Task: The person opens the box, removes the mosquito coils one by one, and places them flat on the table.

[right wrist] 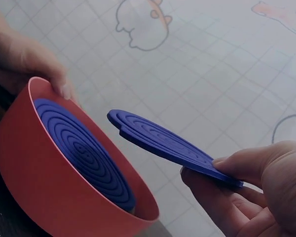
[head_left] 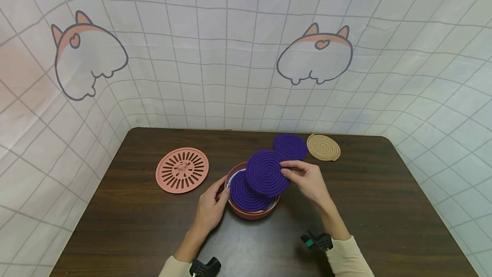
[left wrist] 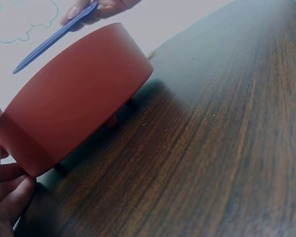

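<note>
My right hand [head_left: 307, 179] pinches a purple spiral coaster [head_left: 266, 173] by its right edge, thumb on one face and fingers on the other. The coaster hangs tilted above a round red bowl [left wrist: 84, 84]. Inside the bowl lies another purple spiral coaster [right wrist: 84, 148], partly covered by the held one in the head view. Pale edges of other pieces show beneath it. My left hand [head_left: 210, 207] grips the bowl's left side, its thumb at the rim and its fingers along the outer wall. Short feet lift the bowl's base off the table, seen in the left wrist view.
A pink slotted round lid [head_left: 182, 170] lies left of the bowl on the dark wooden table [head_left: 127, 225]. Behind the bowl to the right lie a purple spiral coaster [head_left: 291, 147] and a beige spiral coaster [head_left: 323, 147]. A white grid-patterned curtain [head_left: 207, 68] stands behind the table.
</note>
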A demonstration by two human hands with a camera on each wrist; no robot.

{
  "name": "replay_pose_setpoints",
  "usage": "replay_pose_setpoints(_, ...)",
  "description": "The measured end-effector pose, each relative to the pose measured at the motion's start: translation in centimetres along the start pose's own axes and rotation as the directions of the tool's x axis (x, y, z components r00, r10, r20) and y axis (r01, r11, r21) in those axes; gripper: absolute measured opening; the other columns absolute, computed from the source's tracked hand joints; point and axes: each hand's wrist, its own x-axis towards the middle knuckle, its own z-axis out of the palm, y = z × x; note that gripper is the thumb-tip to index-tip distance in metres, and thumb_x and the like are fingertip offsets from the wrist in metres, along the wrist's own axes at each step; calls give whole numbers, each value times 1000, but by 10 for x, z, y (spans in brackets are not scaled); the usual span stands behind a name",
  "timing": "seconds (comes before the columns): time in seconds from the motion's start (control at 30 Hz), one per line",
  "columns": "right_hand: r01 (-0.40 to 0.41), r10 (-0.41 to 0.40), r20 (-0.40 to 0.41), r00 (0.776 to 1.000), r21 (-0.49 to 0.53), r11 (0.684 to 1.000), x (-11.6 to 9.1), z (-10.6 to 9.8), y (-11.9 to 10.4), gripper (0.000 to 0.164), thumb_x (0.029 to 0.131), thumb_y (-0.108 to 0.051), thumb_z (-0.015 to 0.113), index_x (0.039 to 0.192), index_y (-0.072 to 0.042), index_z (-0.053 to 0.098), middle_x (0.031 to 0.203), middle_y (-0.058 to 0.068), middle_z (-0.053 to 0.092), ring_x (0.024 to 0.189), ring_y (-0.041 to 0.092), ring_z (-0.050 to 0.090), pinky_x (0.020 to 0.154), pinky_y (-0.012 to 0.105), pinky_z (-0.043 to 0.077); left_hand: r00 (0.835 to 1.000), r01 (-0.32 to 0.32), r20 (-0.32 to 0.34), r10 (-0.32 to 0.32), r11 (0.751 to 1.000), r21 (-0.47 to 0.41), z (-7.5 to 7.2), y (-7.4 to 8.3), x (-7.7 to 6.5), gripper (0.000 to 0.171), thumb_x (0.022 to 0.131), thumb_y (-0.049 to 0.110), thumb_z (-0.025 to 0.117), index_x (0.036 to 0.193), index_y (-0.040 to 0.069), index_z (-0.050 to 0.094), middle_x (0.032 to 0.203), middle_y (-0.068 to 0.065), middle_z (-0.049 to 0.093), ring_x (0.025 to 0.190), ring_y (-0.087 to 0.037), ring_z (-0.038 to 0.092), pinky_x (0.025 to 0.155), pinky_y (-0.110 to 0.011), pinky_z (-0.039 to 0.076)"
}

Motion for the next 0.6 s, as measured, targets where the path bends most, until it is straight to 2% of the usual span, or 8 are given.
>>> replay_pose_setpoints(0.2,21,-20,-9,1000,76,997,0,-8,3,29,91,-6,72,116,9,70,87,-12,75,76,1,70,68,22,59,1000,-3,-8,3,1000,20,0,0,0,38,101,24,58,139,22,61,132,2,67,116,-10,65,96,-36,55)
replay_pose_setpoints(0.47,52,-48,-66,997,64,997,1,-20,6,30,92,-7,71,117,8,69,84,-12,75,74,1,69,68,20,58,1000,-4,-5,4,1000,17,-1,1,0,38,101,24,58,139,23,61,133,3,67,118,-10,65,97,-38,55)
replay_pose_setpoints(0.6,39,-30,-107,994,85,996,2,-25,6,32,92,-7,71,117,11,68,84,-12,74,76,1,70,69,20,58,1000,-7,-5,7,1000,18,0,1,0,39,101,25,58,140,23,61,133,2,66,118,-10,64,97,-38,55)
